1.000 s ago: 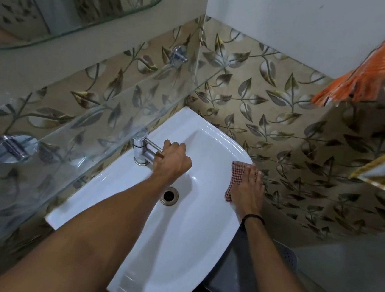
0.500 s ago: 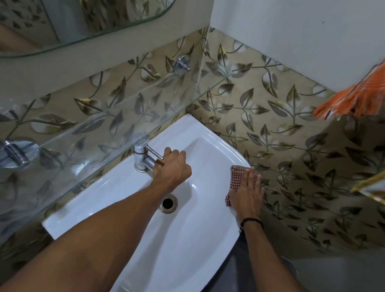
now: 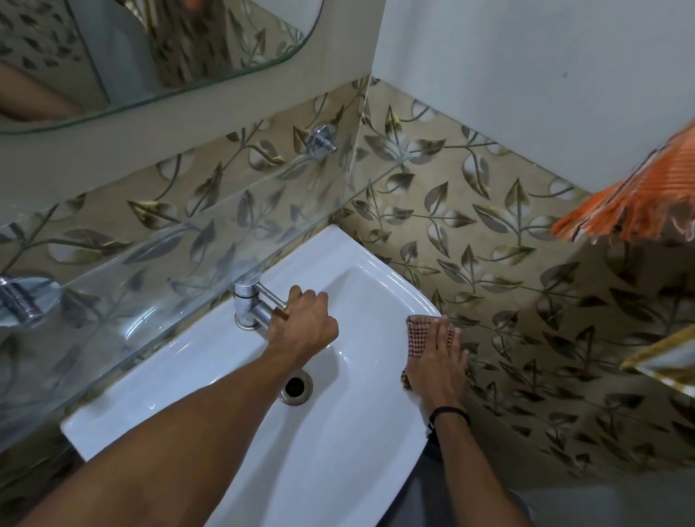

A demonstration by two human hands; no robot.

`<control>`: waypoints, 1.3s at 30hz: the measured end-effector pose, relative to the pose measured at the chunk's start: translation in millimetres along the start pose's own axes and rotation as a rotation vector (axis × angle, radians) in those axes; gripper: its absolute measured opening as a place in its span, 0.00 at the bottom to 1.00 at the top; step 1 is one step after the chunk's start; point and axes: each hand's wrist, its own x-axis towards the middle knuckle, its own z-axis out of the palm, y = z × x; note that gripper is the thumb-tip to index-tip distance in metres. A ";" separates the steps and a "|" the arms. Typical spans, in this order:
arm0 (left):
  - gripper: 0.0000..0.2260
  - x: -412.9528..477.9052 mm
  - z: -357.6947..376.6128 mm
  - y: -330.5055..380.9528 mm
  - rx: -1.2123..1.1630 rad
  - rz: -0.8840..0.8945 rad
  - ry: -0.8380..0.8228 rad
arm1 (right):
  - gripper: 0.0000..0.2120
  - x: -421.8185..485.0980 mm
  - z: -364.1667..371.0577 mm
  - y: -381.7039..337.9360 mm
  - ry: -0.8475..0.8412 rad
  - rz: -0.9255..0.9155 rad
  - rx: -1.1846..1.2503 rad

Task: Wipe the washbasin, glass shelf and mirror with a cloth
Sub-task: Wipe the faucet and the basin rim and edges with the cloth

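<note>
The white washbasin point(image 3: 191, 401) fills the middle of the head view, its drain point(image 3: 296, 386) at the centre. My left hand point(image 3: 301, 327) grips the lever of the chrome tap point(image 3: 248, 302) at the basin's back edge. On the basin's right rim my right hand point(image 3: 436, 360) lies flat with straight fingers, pressing a red-and-white checked cloth point(image 3: 416, 331) against it. A glass shelf point(image 3: 156, 250) runs along the wall above the tap. The mirror point(image 3: 139, 23) hangs at the upper left.
Leaf-patterned tiles point(image 3: 490, 245) cover the corner walls. An orange striped towel point(image 3: 672, 170) hangs at the upper right, with a second yellow-edged towel point(image 3: 690, 358) below it. Chrome shelf brackets point(image 3: 17, 299) hold the glass.
The view has tilted upward, so more of the mirror shows. Both hands stay in place, the left on the tap lever and the right on the cloth.
</note>
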 end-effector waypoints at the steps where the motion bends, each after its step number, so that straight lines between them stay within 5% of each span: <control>1: 0.06 -0.5 -1.0 0.7 -0.007 -0.003 -0.003 | 0.42 1.4 -0.8 0.1 -0.006 -0.001 0.003; 7: 0.08 -3.4 -3.0 1.7 -0.005 -0.012 -0.011 | 0.58 -15.6 7.6 11.2 -0.039 -0.012 -0.050; 12: 0.09 -1.7 0.0 1.1 -0.015 -0.031 -0.007 | 0.40 -11.9 9.6 11.2 0.050 -0.023 -0.018; 21: 0.08 1.1 4.0 -1.7 0.003 -0.034 -0.013 | 0.36 9.7 10.6 9.1 0.052 -0.064 -0.063; 28: 0.09 -1.0 0.1 1.8 -0.016 -0.038 -0.015 | 0.38 19.0 13.4 9.0 0.106 -0.091 -0.070; 33: 0.09 -0.7 0.6 0.4 -0.009 -0.031 -0.018 | 0.37 51.8 0.6 -17.4 -0.006 -0.164 -0.070; 39: 0.09 -0.9 1.7 0.4 -0.006 -0.037 -0.016 | 0.46 31.5 3.1 -6.0 0.000 -0.134 -0.105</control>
